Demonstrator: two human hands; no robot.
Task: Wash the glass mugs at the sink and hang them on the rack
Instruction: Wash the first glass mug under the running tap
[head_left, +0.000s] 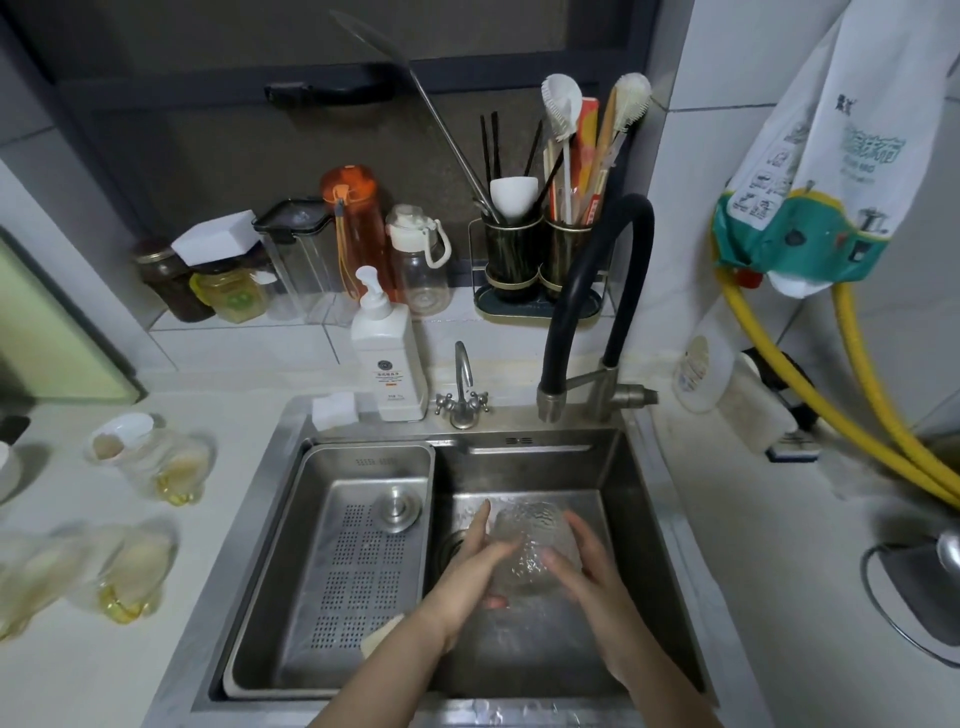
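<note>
We see a shiny grey sink (649, 467) and a grey tray (311, 649) full of little dots of holes. The glass mug (535, 545) is clear with a bumpy pattern. The soap bottle (387, 358) is white. One water bottle (353, 223) is orange. The tap hose (631, 249) is black. Two pipes (862, 395) are yellow. The hanging bag (810, 171) is white and green with small pictures. The cups on the counter (156, 462) are clear with yellow bottoms.

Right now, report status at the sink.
Both hands, left hand and right hand, gripping one glass mug over the sink. Nothing blocking.
</note>
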